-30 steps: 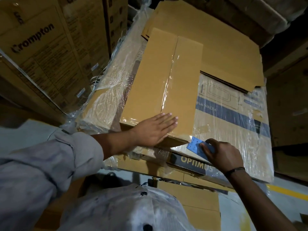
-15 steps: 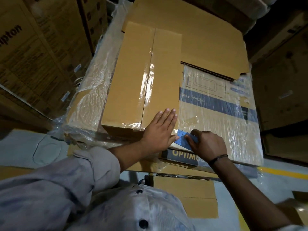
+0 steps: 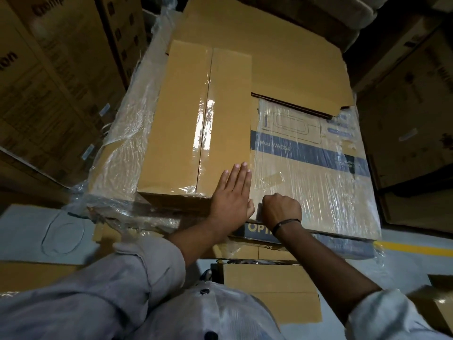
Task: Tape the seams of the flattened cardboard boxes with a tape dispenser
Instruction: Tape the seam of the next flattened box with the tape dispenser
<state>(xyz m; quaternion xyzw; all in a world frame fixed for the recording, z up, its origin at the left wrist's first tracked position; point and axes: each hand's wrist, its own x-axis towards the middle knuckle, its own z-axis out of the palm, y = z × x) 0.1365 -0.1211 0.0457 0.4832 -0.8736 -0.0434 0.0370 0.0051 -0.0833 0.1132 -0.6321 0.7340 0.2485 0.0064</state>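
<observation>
Pressing taped cardboard box (image 3: 186,119) with flat, straight-fingered left hand (image 3: 230,200); right hand (image 3: 282,212) fisted just beside, over wrapped carton (image 3: 318,168), contents impossible to tell.

The left hand (image 3: 230,202) lies flat on the taped cardboard box (image 3: 186,123); the right hand (image 3: 282,212), at its 3 o'clock, is curled (contents hidden).
</observation>
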